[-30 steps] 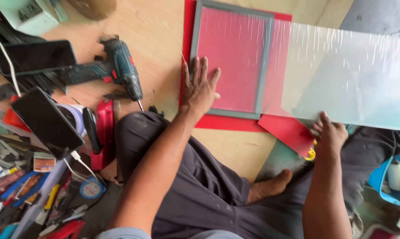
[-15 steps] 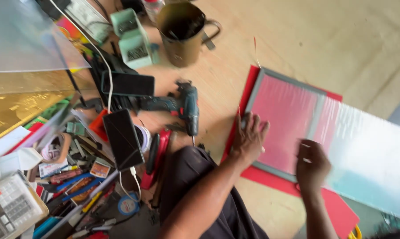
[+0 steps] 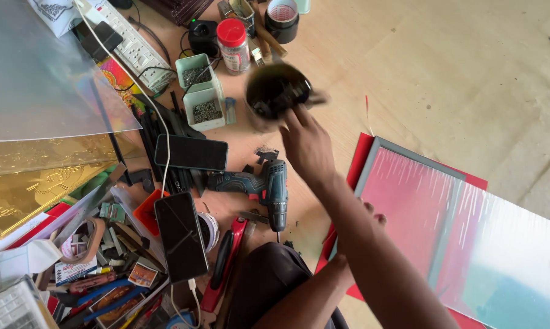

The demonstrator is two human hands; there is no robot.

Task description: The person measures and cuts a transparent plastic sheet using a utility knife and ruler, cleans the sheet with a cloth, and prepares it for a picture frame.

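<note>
My right hand point(image 3: 308, 146) reaches forward across the wooden floor, and its fingertips are on the near side of a dark mug point(image 3: 275, 91). The mug is tilted and blurred. My right forearm hides most of my left hand point(image 3: 375, 216), which rests on the left edge of a grey-framed pink panel point(image 3: 409, 195). The panel lies on a red sheet point(image 3: 361, 152). A clear plastic sheet point(image 3: 506, 262) covers the panel's right part.
A blue-green cordless drill point(image 3: 269, 189) lies by my knee point(image 3: 269, 280). Two phones point(image 3: 193, 152) point(image 3: 180, 234), a power strip point(image 3: 129, 49), green screw boxes point(image 3: 202, 91), a red-lidded jar point(image 3: 232, 45), gold embossed sheets point(image 3: 31, 183) and scattered tools crowd the left. Bare floor lies at the upper right.
My right hand has left the framed panel and reached forward to the dark mug. The view has swung left and up. My left hand stays at the panel's left edge.
</note>
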